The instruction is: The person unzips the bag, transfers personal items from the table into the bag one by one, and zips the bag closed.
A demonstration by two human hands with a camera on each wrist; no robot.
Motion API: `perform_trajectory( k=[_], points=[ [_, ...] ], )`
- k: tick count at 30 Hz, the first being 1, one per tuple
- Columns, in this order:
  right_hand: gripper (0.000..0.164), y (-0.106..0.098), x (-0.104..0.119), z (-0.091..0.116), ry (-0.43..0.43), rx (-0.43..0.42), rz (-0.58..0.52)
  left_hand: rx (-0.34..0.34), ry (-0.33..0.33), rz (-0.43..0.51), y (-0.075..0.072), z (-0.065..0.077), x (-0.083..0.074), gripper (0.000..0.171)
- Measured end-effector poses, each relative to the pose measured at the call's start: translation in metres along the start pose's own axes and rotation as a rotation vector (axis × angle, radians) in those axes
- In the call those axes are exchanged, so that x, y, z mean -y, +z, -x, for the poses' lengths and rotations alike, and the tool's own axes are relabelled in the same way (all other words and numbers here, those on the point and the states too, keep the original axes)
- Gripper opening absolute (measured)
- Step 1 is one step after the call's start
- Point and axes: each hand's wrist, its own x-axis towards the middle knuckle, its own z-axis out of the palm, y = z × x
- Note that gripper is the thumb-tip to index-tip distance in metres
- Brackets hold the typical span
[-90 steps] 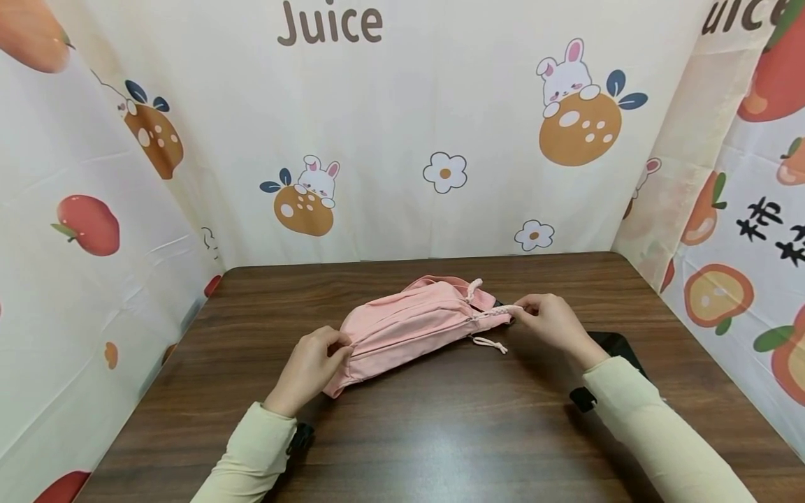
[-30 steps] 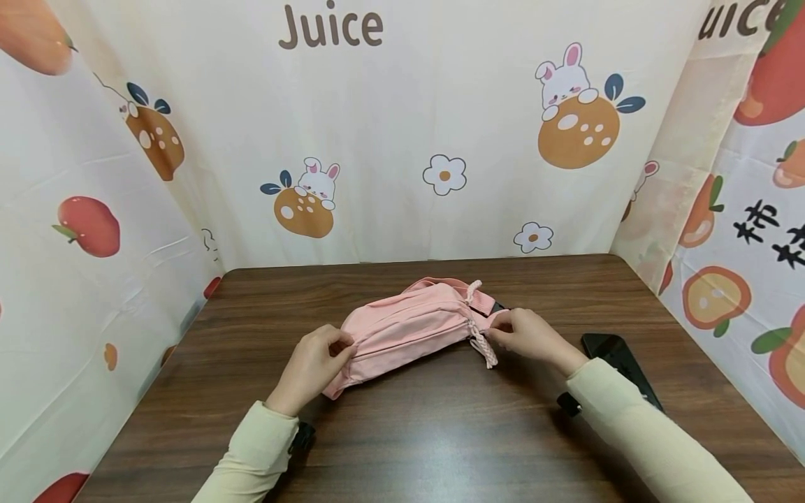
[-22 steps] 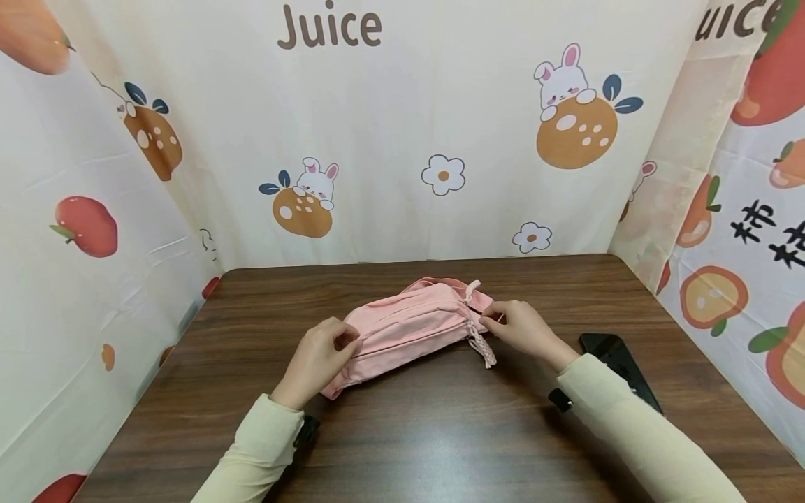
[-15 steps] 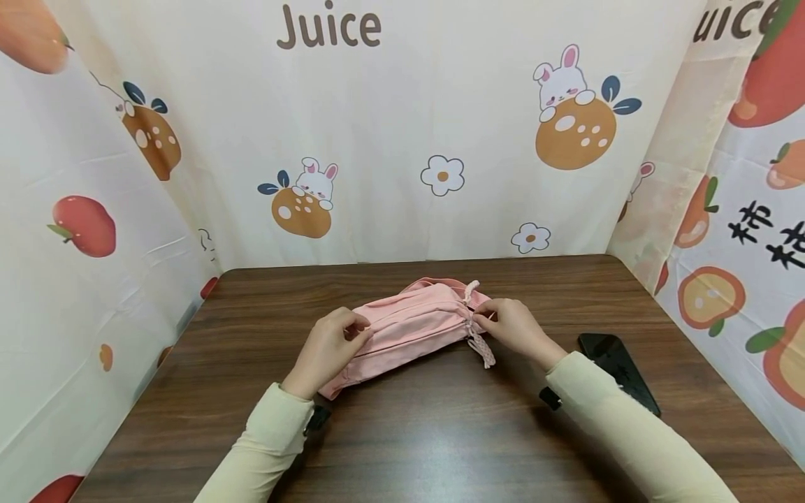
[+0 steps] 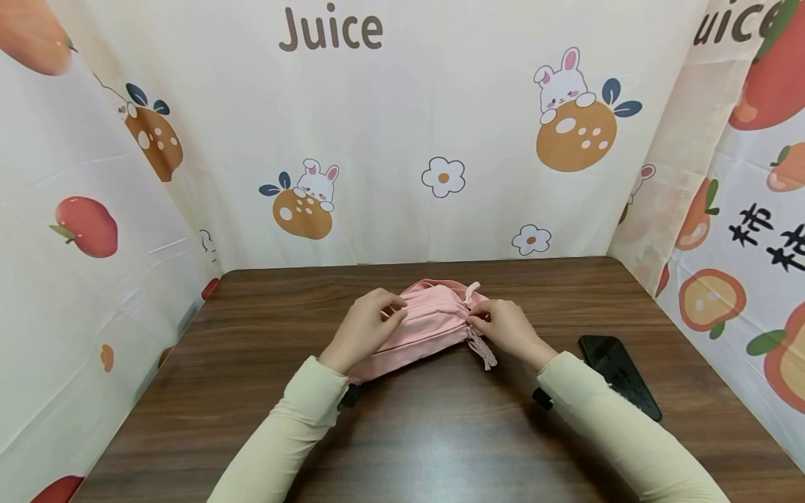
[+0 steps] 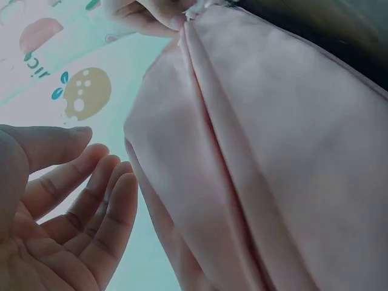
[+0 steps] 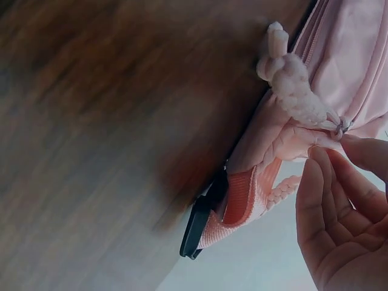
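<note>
A pink waist bag (image 5: 434,320) lies aslant on the brown table, its zipper facing up. At its right end, my right hand (image 5: 506,330) pinches the fabric right beside the zipper's metal end, thumb against fingers in the right wrist view. A braided white pull cord (image 7: 294,91) hangs there, and a second braided cord (image 5: 472,292) sticks up behind. Below the pinch, the webbing strap (image 7: 242,197) ends in a black buckle (image 7: 195,227). My left hand (image 5: 363,330) is over the bag's left half; in the left wrist view its loosely bent fingers hold nothing, beside the cloth.
A black phone (image 5: 619,374) lies on the table (image 5: 440,447) to the right, close to my right sleeve. Behind the table's far edge hangs a printed curtain (image 5: 377,126), with more curtain on both sides.
My left hand has left the bag's left end and moved right over it. My right hand has let go of the cord it held, which now hangs down, and moved left to the bag's end.
</note>
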Motion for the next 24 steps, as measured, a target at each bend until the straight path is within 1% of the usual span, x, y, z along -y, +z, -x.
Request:
perform_trajectory(
  k=[7, 13, 17, 24],
  points=[
    [0.007, 0.002, -0.001, 0.0, -0.006, 0.005, 0.008, 0.059, 0.034, -0.006, 0.013, -0.023, -0.014, 0.016],
    [0.007, 0.003, -0.001, 0.0, -0.015, 0.003, 0.007, 0.11, 0.025, -0.054, 0.027, -0.039, -0.026, 0.019],
    [0.008, 0.002, -0.001, 0.001, -0.011, 0.003, 0.002, 0.141, 0.013, -0.059, 0.038, -0.047, -0.031, 0.02],
    [0.008, 0.001, -0.001, 0.002, -0.009, -0.007, -0.015, 0.176, 0.016, -0.143, 0.058, -0.063, -0.039, 0.024]
  ],
)
